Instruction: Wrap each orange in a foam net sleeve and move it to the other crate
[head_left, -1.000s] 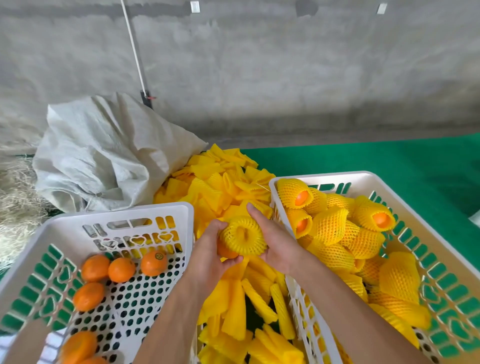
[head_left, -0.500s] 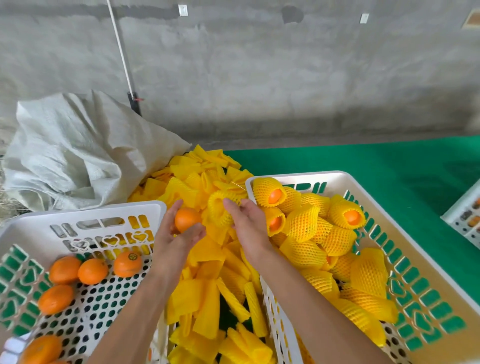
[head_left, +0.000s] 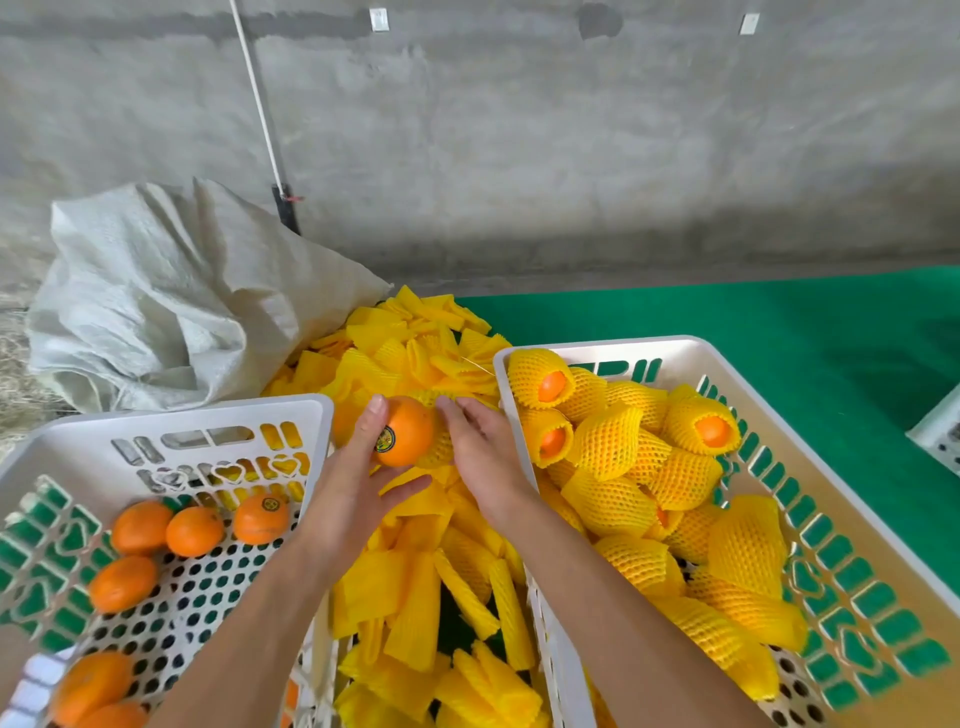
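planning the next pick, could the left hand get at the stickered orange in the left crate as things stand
Probably not yet: the left hand is busy holding an orange. Otherwise the way looks free; the stickered orange lies uncovered in the open-topped left crate, near that wrist.

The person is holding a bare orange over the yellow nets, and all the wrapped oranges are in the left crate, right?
Not quite. The head view shows the wrapped oranges in the right crate; the left crate holds bare ones. The left hand does hold an orange over the nets.

2 bare forearms, left hand (head_left: 353, 493) and right hand (head_left: 485, 462) ungloved, unsleeved.
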